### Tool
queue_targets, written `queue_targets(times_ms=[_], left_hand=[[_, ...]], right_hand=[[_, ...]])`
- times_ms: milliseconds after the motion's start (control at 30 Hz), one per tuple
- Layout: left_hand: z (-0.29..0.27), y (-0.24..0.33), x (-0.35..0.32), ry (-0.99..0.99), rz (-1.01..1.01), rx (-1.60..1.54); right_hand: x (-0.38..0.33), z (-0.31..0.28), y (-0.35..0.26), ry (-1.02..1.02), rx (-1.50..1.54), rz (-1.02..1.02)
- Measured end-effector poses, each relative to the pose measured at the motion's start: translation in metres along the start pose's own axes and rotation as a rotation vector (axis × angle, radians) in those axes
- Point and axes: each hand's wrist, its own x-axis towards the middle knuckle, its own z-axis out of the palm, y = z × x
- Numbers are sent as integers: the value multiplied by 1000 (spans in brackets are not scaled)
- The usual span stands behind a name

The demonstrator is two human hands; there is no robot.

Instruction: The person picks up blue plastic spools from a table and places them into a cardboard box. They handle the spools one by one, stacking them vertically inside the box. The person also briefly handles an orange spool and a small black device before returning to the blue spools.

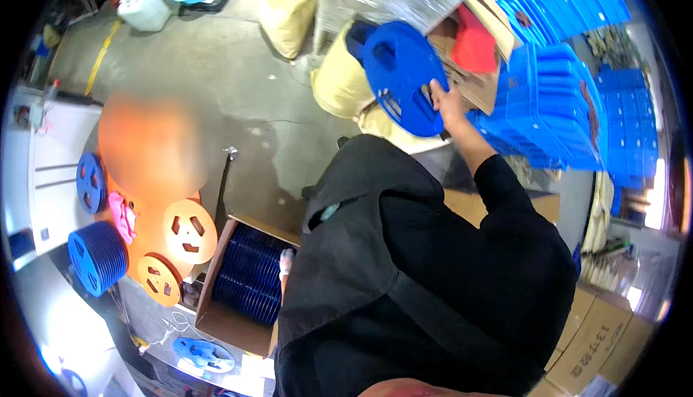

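My right hand (pixel 449 105) grips the rim of a large blue reel disc (pixel 406 72) with cut-out slots. The disc is held out at the upper right, in front of yellow woven sacks (pixel 338 72). My left hand (pixel 286 261) shows only in part, past my dark clothing, with something whitish on the fingers. It is at the right side of an open cardboard box (pixel 216 312), where several dark blue discs (pixel 245 274) stand packed in a row. How its fingers are set is hidden.
Orange slotted reels (pixel 189 232) and a stack of blue reels (pixel 97 260) are left of the box, near a pink cloth (pixel 123 218) and a blurred orange shape (pixel 148 144). Blue plastic crates (pixel 541 108) rise at the right. Another blue disc (pixel 203 354) lies at the lower left.
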Motion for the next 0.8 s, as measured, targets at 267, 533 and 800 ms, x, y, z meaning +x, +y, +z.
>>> queue_targets(times_ms=[267, 533, 800], left_hand=[[-98, 79, 70, 309, 367, 326], [-117, 153, 106, -71, 120, 182], [-82, 255, 111, -166, -97, -99]], right_hand=[[26, -99, 63, 328, 125, -2], [17, -94, 105, 93, -269, 166], [39, -90, 123, -15, -192, 165]])
